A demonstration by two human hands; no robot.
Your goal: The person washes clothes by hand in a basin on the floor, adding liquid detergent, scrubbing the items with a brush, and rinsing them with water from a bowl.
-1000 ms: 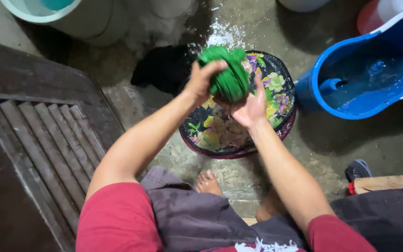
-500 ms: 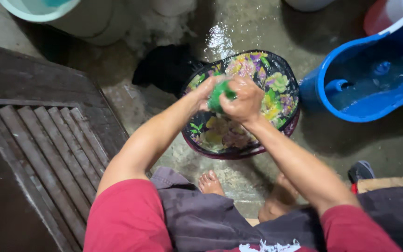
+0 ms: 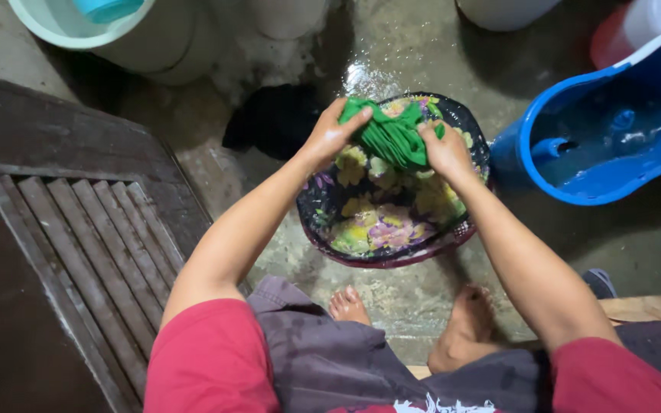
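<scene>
1. Below the hands, bare feet [image 3: 348, 304] stand on the wet floor [image 3: 392, 291].
2. Left hand [image 3: 329, 136] and right hand [image 3: 445, 149] each clench an end of the green cloth [image 3: 392, 138], stretched over the floral basin [image 3: 392, 245]. Gripping the ends firmly would keep it over the basin.
3. Half a second ago it was bunched; now it is spread.
4. Beyond the right hand sits a blue tub [image 3: 598, 138].

The scene is dim, lit from above; the wet floor [image 3: 380, 65] throws a bright glare beyond the basin [image 3: 323, 222]; the wooden door [image 3: 47, 252] at left falls into deep shadow. Focus is fairly sharp at centre; the bucket [image 3: 598, 145] casts a dark shadow; corners look stretched.
</scene>
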